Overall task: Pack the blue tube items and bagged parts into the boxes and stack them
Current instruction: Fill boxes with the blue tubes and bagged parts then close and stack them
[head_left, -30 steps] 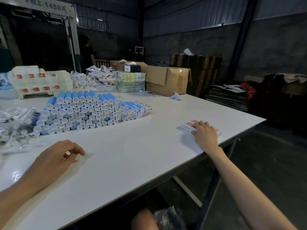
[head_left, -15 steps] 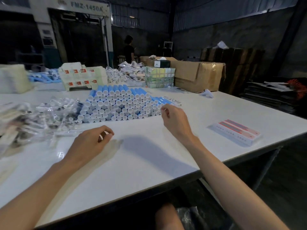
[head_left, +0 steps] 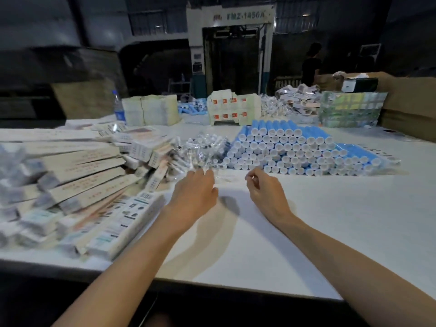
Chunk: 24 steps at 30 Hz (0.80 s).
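Note:
A stepped stack of blue tubes with white caps lies on the white table, caps toward me. Left of it sits a heap of clear bagged parts. Long flat boxes are piled at the table's left. My left hand reaches forward, its straight fingertips touching the near edge of the bagged parts. My right hand hovers just in front of the tube stack with fingers curled, thumb near forefinger; I see nothing in it.
At the back of the table stand a water bottle, pale bundles, white cartons with red labels, a green wrapped pack and a cardboard box. A person stands behind.
My view has swung left, bringing the flat box pile into sight. The right hand left the small box at the table's right, passed the tubes and came in front of them; the left hand reached the bagged parts.

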### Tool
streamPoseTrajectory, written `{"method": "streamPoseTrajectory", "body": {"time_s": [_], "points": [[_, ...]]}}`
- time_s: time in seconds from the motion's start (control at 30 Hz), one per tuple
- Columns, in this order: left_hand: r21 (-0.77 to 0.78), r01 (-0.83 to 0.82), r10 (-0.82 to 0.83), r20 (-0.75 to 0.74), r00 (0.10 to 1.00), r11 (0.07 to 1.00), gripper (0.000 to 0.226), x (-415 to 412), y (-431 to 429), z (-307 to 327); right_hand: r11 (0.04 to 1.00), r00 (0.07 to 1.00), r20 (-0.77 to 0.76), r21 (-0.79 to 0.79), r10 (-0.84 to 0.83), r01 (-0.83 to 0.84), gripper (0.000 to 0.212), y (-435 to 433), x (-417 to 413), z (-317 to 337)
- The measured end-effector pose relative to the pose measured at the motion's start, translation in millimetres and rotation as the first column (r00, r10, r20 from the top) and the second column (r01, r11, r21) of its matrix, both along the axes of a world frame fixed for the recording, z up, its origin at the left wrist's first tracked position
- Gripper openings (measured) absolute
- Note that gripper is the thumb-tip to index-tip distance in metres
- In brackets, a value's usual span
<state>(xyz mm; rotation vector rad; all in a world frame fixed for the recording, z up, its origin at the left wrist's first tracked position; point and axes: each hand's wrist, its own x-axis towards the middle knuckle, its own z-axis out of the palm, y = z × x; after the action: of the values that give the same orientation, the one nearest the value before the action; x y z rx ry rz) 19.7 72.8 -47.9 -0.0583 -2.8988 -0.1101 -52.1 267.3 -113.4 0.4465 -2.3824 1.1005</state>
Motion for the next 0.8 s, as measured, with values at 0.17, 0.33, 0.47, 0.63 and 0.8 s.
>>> {"method": "streamPoseTrajectory", "body": {"time_s": [0.17,0.33,0.47,0.63,0.8], "points": [[-0.331,-0.47,0.465,-0.101,0.88,0.818,0.065,36.2,-61.2,-2.8,0.998,0.999,0.004,0.059,0.034,-0.034,0.01,-2.1,2.5,-1.5],[-0.458,-0.48,0.551,0.027,0.834,0.748,0.068,52.1,-88.3,-12.4,0.997,0.997,0.032,0.027,0.073,-0.074,0.009,-1.6,2.1,-0.4],[-0.374,-0.476,0.481,-0.088,0.872,0.796,0.058,51.4,-85.7,-4.3,0.997,0.996,0.04,-0.004,0.076,-0.076,0.009,0.0,1.9,-0.9],[-0.332,-0.383,0.429,0.073,0.9,0.862,0.071,45.1,-86.9,-2.6,0.998,0.996,0.053,-0.02,0.067,-0.066,0.009,0.7,0.2,-2.7],[-0.084,-0.394,0.402,0.109,0.909,0.915,0.063,38.7,-94.9,-4.0,0.994,0.996,0.065,-0.092,0.066,-0.059,0.011,0.0,3.8,1.4]]}}
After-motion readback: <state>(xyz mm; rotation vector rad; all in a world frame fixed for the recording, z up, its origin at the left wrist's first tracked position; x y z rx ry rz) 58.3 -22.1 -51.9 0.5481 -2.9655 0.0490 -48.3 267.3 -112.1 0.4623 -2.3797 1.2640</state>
